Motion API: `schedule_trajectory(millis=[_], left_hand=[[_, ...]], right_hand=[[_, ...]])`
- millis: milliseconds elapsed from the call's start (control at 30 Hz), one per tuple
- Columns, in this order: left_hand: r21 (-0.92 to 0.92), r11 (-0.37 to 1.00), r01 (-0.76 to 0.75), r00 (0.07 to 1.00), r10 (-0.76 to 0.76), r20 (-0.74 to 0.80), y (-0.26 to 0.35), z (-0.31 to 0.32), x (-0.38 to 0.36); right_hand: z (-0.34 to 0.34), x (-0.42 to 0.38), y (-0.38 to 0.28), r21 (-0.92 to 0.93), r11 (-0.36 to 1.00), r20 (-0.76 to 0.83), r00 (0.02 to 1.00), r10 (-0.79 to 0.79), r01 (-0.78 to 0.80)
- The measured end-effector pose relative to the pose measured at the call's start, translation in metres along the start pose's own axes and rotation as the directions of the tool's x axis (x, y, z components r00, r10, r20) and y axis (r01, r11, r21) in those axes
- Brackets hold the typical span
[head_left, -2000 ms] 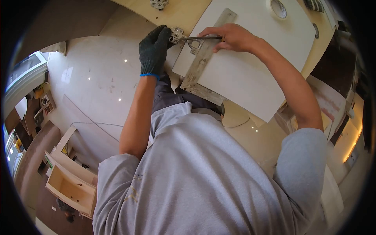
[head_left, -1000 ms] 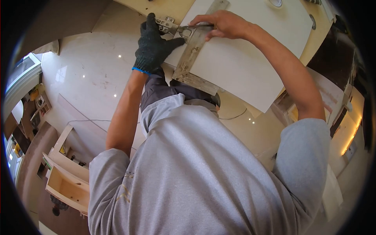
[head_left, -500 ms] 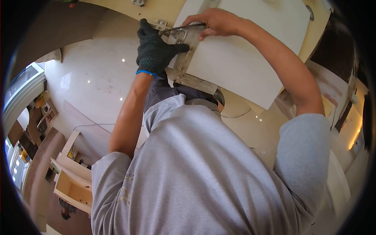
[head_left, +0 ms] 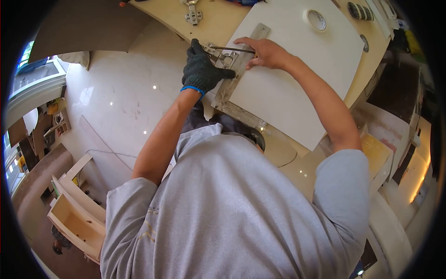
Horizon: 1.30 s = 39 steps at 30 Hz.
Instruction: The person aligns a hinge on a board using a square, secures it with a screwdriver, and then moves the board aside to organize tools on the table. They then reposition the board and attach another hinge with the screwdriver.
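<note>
My left hand [head_left: 203, 69] wears a dark knitted glove with a blue cuff. Its fingers close around a metal cabinet hinge [head_left: 226, 59] at the panel's edge, while the thumb reaches onto a worn metal square [head_left: 242, 65]. My bare right hand [head_left: 270, 53] grips a screwdriver [head_left: 230, 49]; the handle is mostly hidden in the fingers. The thin dark shaft points left to the hinge, its tip near the gloved fingers. Beneath the square and my right hand lies a white panel [head_left: 297, 88].
The panel rests on a pale wooden worktop [head_left: 213, 14]. Another hinge [head_left: 193, 14] lies on this top, and a roll of tape [head_left: 317, 20] sits on the panel. A drawer box [head_left: 76, 225] stands low at the left, above the shiny tiled floor [head_left: 125, 83].
The view has shifted, so the worktop shows more, including the tape roll and the whole second hinge. Both hands keep their places at the hinge; the screwdriver still points to it.
</note>
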State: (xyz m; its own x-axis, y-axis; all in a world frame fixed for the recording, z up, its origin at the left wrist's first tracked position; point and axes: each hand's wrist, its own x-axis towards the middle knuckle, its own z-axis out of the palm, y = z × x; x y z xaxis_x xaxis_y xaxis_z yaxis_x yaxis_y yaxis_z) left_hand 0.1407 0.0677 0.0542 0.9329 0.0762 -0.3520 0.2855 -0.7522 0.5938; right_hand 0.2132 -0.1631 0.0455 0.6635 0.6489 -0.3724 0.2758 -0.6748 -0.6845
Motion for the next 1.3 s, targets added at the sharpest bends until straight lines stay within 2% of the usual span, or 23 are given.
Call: schedule_trajectory(millis=[100, 233, 333, 367, 467, 633, 867, 1067, 1167, 1267, 1300], left_hand=[[0.012, 1.000, -0.015, 1.000, 0.016, -0.015, -0.001, 0.001, 0.000], [0.035, 0.999, 0.000, 1.000, 0.001, -0.014, 0.001, 0.000, -0.001], [0.031, 0.999, -0.005, 1.000, 0.006, -0.010, -0.001, 0.001, -0.003], [0.019, 1.000, -0.008, 1.000, 0.008, -0.015, 0.000, -0.001, -0.001], [0.021, 1.000, -0.007, 1.000, 0.007, -0.014, -0.001, -0.001, -0.001], [0.000, 1.000, -0.005, 1.000, 0.005, -0.018, -0.002, -0.001, -0.001], [-0.062, 0.998, 0.004, 1.000, -0.004, 0.008, -0.006, 0.000, 0.000], [-0.060, 0.998, 0.021, 1.000, -0.020, 0.010, -0.005, -0.003, -0.003], [-0.055, 0.998, 0.040, 0.999, -0.038, 0.032, -0.004, -0.004, -0.004], [-0.004, 0.999, 0.032, 0.999, -0.032, 0.017, 0.000, -0.007, -0.005], [-0.012, 0.999, 0.037, 0.999, -0.037, 0.014, -0.001, -0.008, -0.006]], right_hand=[[-0.001, -0.009, -0.008, -0.036, 0.998, -0.040, 0.998, 0.052, -0.053], [0.018, -0.030, -0.013, -0.026, 0.995, -0.265, 0.960, 0.088, -0.099], [0.029, -0.047, -0.023, 0.069, 0.974, -0.333, 0.916, 0.224, -0.214], [0.037, -0.053, -0.020, 0.110, 0.967, -0.411, 0.875, 0.257, -0.232], [0.038, -0.055, -0.021, 0.184, 0.951, -0.402, 0.864, 0.302, -0.247], [0.047, -0.037, -0.023, 0.196, 0.960, -0.460, 0.845, 0.271, -0.201], [0.047, -0.027, -0.024, 0.168, 0.937, -0.409, 0.843, 0.349, -0.306], [0.044, -0.023, -0.013, 0.174, 0.964, -0.441, 0.860, 0.258, -0.200], [0.023, -0.015, -0.019, 0.246, 0.929, -0.358, 0.865, 0.352, -0.276], [-0.001, -0.006, -0.012, 0.049, 0.976, -0.536, 0.819, 0.205, -0.212], [-0.007, -0.002, -0.003, -0.099, 0.966, -0.565, 0.813, 0.144, -0.240]])
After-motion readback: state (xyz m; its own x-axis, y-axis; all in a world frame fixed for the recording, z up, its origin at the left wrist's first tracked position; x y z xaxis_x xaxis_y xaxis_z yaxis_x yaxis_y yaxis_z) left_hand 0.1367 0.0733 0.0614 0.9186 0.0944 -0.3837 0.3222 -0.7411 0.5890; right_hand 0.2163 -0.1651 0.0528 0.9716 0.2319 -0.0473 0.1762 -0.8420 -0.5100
